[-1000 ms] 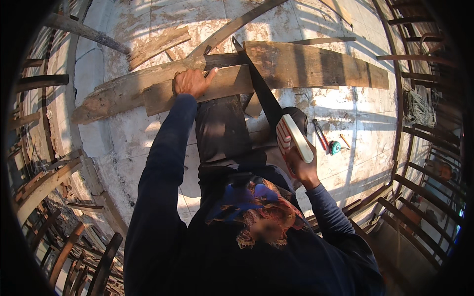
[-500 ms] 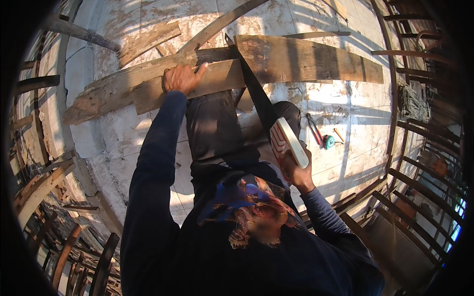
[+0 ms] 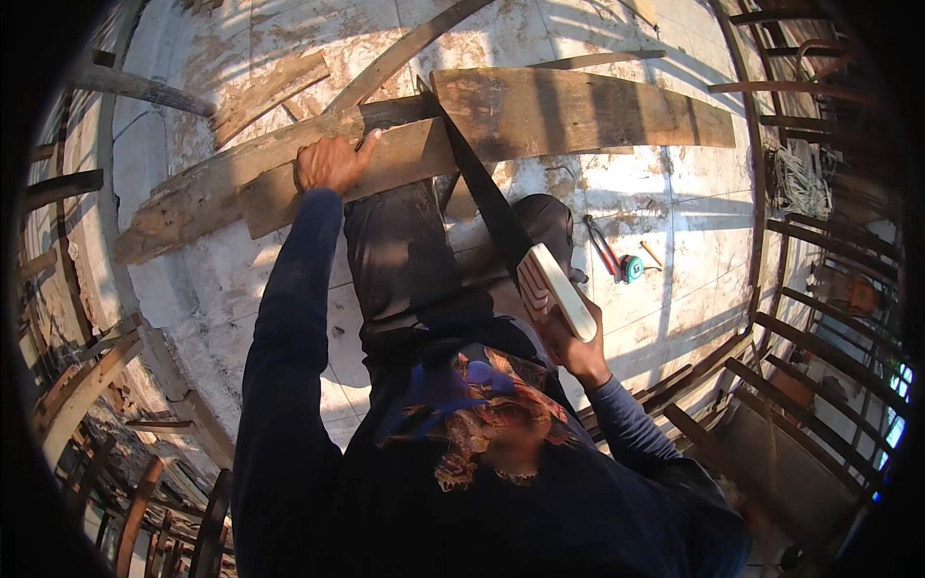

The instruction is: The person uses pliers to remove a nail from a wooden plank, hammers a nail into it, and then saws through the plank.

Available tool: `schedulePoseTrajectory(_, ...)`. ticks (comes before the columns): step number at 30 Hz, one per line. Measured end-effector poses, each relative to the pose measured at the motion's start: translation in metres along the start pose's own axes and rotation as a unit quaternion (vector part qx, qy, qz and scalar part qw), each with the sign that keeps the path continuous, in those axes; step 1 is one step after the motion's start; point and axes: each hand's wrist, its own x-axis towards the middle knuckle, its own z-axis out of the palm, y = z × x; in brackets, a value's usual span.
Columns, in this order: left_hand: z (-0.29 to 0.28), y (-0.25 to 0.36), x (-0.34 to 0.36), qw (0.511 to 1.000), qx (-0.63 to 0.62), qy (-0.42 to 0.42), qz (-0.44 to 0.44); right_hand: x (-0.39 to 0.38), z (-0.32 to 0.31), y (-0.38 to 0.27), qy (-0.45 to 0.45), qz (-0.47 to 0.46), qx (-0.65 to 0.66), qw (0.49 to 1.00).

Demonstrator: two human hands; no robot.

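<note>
My right hand [image 3: 576, 345] is closed around the pale, red-striped handle of a handsaw [image 3: 489, 197]. Its long dark blade slants up to the left, against the right end of a short wooden board [image 3: 409, 154]. My left hand [image 3: 330, 164] presses on that board, fingers curled over it and thumb stretched along its far side. The short board rests above my left thigh, overlapping a longer weathered plank [image 3: 178, 207]. Just beyond the blade lies a wide brown plank [image 3: 588, 111]. The saw's teeth are too small to make out.
On the tiled floor to my right lie red-handled pliers [image 3: 604, 249], a teal tape measure [image 3: 631, 269] and a small thin stick [image 3: 651, 253]. A curved timber [image 3: 409, 53] and a broken board [image 3: 275, 94] lie ahead. Wooden slats [image 3: 819, 337] line the right side.
The saw has drawn back slightly toward me, along with my right hand. My left hand stays on the short board. The whole view has shifted a little.
</note>
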Motion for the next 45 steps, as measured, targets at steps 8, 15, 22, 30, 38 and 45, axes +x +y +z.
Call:
schedulePoseTrajectory(8, -0.007, -0.013, 0.013, 0.999, -0.007, 0.036, 0.023, 0.067, 0.055, -0.008, 0.094, -0.123, 0.151, 0.976)
schedulePoseTrajectory(15, -0.008, 0.007, 0.006, 0.995, 0.028, 0.083, 0.050, -0.023, -0.010, 0.017, 0.017, -0.116, 0.029, 0.993)
schedulePoseTrajectory(22, 0.022, 0.006, 0.003, 0.986, 0.041, 0.151, 0.057, 0.182, 0.077, 0.003, 0.175, -0.222, 0.067, 0.957)
schedulePoseTrajectory(30, 0.026, -0.005, 0.014, 0.991, 0.028, 0.126, 0.040, 0.188, 0.086, 0.014, 0.140, -0.210, 0.068, 0.965)
schedulePoseTrajectory(38, -0.004, 0.017, 0.013, 0.995, 0.039, 0.083, 0.030, 0.156, 0.065, 0.006, 0.024, -0.163, 0.217, 0.962)
schedulePoseTrajectory(45, 0.007, -0.014, 0.000, 0.998, -0.013, 0.054, 0.018, 0.008, 0.034, 0.025, 0.047, -0.096, 0.060, 0.992)
